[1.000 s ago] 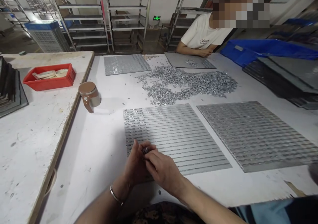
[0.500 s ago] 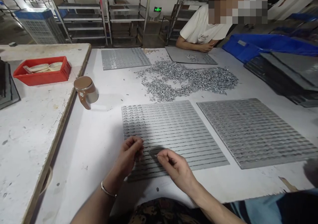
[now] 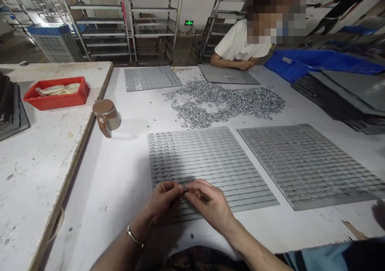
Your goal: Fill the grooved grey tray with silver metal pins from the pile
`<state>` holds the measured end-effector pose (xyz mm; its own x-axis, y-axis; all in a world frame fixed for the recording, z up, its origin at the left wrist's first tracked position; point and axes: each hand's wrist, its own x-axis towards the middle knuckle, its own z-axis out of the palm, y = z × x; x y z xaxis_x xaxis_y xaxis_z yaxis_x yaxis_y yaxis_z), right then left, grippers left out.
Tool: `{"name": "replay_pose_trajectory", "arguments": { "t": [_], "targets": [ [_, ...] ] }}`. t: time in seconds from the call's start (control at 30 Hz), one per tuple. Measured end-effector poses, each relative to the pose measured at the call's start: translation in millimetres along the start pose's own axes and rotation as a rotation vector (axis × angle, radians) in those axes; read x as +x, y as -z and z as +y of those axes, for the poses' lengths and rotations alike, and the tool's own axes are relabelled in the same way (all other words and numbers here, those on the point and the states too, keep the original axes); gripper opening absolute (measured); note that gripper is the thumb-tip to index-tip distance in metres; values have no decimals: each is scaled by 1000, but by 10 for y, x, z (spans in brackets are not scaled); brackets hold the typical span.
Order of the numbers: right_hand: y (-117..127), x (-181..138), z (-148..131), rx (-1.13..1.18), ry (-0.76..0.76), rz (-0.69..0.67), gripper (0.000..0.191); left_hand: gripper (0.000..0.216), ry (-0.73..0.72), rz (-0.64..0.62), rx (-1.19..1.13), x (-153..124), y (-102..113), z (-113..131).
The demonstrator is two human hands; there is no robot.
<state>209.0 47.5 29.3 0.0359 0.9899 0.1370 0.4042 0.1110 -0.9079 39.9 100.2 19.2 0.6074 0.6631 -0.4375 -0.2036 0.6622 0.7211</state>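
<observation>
Over the near left part of a grey ridged plate [image 3: 210, 158], my left hand [image 3: 165, 201] and my right hand [image 3: 212, 205] meet fingertip to fingertip. Both are closed in a pinch. Between the fingertips a small metal piece [image 3: 184, 189] shows, mostly covered by the fingers. Rows of small oval metal pieces [image 3: 161, 148] lie in the grooves along the plate's left side; the grooves farther right hold none that I can make out. Behind the plate spreads a loose heap of the same silvery pieces [image 3: 255, 102].
A fuller ridged plate [image 3: 306, 166] lies to the right. Left stand a brown-lidded mug [image 3: 112, 120] and a red bin [image 3: 60, 100]. Stacked dark plates [image 3: 339, 102] and a blue tub [image 3: 315, 60] occupy the right. Across the table a person [image 3: 231, 48] leans by another plate [image 3: 216, 74].
My hands, apart before, have come together at the fingertips, the left moving right and down. The view has tilted slightly upward.
</observation>
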Motion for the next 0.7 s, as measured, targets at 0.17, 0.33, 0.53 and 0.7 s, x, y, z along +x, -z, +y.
{"name": "replay_pose_trajectory", "arguments": {
  "t": [0.17, 0.33, 0.53, 0.7],
  "targets": [
    [82, -3, -34, 282, -355, -178, 30, 47, -22, -6, 197, -32, -26, 39],
    [114, -66, 42, 81, -298, -163, 23, 45, -16, 105, 68, -3, 3, 64],
    [-61, -224, 281, -273, -183, -170, 18, 43, -158, 323, -234, 38, 140, 206],
    [-166, -255, 334, -388, -154, -140, 19, 38, -97, 255, -294, 50, 149, 180]
  ]
}}
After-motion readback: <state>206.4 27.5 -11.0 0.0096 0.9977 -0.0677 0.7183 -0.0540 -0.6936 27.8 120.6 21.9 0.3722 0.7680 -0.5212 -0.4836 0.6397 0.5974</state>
